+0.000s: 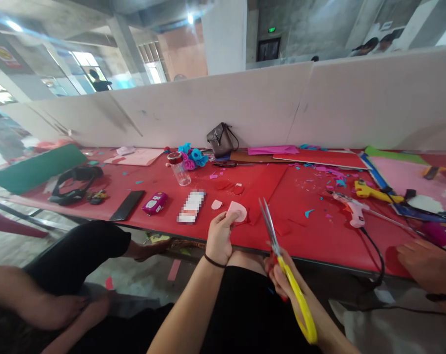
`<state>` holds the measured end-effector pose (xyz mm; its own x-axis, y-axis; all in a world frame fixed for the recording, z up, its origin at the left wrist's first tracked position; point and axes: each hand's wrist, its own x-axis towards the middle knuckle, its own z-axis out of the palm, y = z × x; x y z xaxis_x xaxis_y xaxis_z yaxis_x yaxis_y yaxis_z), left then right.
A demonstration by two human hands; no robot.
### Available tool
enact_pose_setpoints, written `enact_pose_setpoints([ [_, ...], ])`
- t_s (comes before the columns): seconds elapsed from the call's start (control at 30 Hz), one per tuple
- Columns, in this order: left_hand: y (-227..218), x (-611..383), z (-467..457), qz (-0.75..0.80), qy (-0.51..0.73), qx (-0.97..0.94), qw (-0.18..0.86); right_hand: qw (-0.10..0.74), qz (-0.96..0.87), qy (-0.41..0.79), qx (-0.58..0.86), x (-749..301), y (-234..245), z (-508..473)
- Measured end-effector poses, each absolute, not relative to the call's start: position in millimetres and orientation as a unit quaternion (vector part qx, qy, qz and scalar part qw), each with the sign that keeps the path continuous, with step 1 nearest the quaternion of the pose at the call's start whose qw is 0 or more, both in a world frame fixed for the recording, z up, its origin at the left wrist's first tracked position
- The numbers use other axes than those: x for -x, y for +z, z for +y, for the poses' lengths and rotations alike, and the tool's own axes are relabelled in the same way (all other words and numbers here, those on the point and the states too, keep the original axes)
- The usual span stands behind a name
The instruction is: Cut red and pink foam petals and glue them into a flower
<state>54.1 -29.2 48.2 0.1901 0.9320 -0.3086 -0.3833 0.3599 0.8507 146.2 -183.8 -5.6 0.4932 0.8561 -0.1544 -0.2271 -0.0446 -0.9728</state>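
My left hand (219, 238) pinches a rounded pink paper piece (236, 210) above the table edge. A smaller pink piece (217, 204) lies just left of it on the red tabletop (245, 172). To the right, my right hand (279, 276) is closed around a pair of scissors (299, 300) with a yellow handle. The blades point up and away from me, close together and apart from the paper. Something red shows at the fingers of that hand; I cannot make out what it is.
A phone (127, 205), a purple box (154, 203) and a clear jar (180, 169) stand or lie left. Crepe flowers (195, 157) and a dark bag (221, 140) are behind. Glue guns (351, 206) with cords lie right. A co-worker's hand (425, 260) rests rightmost; another person's knee (108, 236) is left.
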Motion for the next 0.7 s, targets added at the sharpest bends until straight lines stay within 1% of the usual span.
enact_pose_setpoints([
  [0.1, 45.9, -50.3, -19.0, 0.448, 0.46, -0.333, 0.69, 0.574, -0.253, 0.583, 0.517, -141.1, -16.2, -206.5],
  [0.17, 43.4, -50.5, -18.7, 0.446, 0.452, -0.338, 0.694, 0.557, -0.241, 0.618, 0.5, -137.3, -15.5, -212.0],
  [0.3, 41.3, -52.1, -28.3, 0.425, 0.44, -0.35, 0.71, 0.518, -0.241, 0.642, 0.511, -138.2, -11.9, -203.5],
  [0.47, 47.9, -49.2, -44.4, 0.378, 0.403, -0.334, 0.764, 0.481, -0.266, 0.676, 0.491, -151.8, -12.8, -186.0],
  [0.63, 53.4, -46.9, -52.8, 0.366, 0.389, -0.335, 0.776, 0.532, -0.26, 0.602, 0.536, -150.0, -4.9, -190.3],
  [0.7, 53.6, -47.3, -54.3, 0.365, 0.385, -0.339, 0.777, 0.533, -0.268, 0.587, 0.548, -146.4, 0.2, -192.8],
])
